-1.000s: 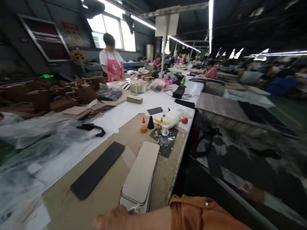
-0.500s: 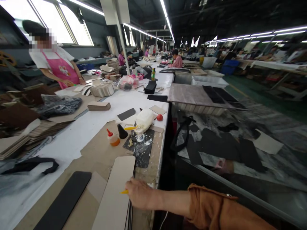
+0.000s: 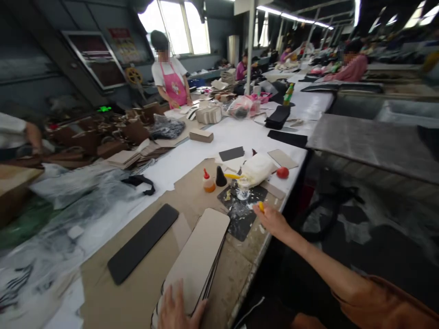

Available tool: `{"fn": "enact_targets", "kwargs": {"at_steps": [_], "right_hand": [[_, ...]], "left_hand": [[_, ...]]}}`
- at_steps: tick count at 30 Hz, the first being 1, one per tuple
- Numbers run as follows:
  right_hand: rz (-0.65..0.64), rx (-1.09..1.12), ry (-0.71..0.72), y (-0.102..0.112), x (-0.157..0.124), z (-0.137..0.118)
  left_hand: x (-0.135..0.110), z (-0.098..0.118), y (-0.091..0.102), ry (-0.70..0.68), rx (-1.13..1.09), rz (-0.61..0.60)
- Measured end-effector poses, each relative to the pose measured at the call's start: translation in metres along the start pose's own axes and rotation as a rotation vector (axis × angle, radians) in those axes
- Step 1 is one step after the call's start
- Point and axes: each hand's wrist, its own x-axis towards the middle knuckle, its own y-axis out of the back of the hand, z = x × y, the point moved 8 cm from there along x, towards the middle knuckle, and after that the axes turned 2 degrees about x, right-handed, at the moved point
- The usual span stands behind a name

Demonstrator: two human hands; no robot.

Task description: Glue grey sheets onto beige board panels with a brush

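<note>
My right hand (image 3: 273, 222) is closed on a small yellow tool (image 3: 261, 206), of which only a short piece shows. It is over the right side of a dark board (image 3: 244, 219) smeared with white paste. My left hand (image 3: 176, 310) lies with spread fingers on the near end of a stack of long beige panels (image 3: 202, 242) with rounded corners. A single black panel (image 3: 143, 243) lies to the left of the stack. Beyond the smeared board, a whitish plastic container (image 3: 257, 169) lies on its side, its mouth over the white paste, with a yellow stick (image 3: 232, 176) by it.
A small bottle (image 3: 208, 183) of orange liquid and a black cone (image 3: 221, 176) stand behind the board. A red round object (image 3: 282, 172) sits near the table's right edge. Plastic sheeting (image 3: 68, 219) covers the left side. Co-workers (image 3: 173, 82) stand farther back along the table.
My right hand has moved from the beige stack forward to the smeared board, still with the yellow tool. My left hand has come into view on the stack. The view has turned left.
</note>
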Motion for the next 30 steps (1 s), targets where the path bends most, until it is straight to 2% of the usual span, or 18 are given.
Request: {"fn": "enact_targets", "kwargs": {"at_steps": [4,7,10,13,16,19,25,27,30], "right_hand": [[0.07,0.139,0.004,0.017,0.042,0.025],[0.07,0.229,-0.045,0.025,0.07,0.034],[0.081,0.232,-0.043,0.033,0.093,0.028],[0.105,0.137,0.057,0.036,0.112,0.011],[0.096,0.029,0.225,0.027,0.127,-0.005],[0.044,-0.062,0.348,0.008,0.137,-0.011],[-0.123,-0.271,0.418,-0.021,0.155,-0.005],[-0.171,-0.337,0.464,-0.025,0.153,-0.009],[-0.24,-0.458,0.641,-0.036,0.135,-0.023]], "left_hand": [[0.011,0.011,-0.018,0.048,0.147,-0.134],[0.021,0.015,-0.022,0.085,0.184,-0.17],[0.035,0.019,-0.025,0.067,0.2,-0.182],[0.047,0.022,-0.026,0.031,0.211,-0.197],[0.051,0.024,-0.025,0.005,0.218,-0.207],[0.048,0.025,-0.022,0.021,0.235,-0.188],[0.038,0.021,-0.02,0.029,0.217,-0.169],[0.036,0.016,-0.02,0.025,0.186,-0.188],[0.032,0.011,-0.018,0.03,0.176,-0.198]]}}
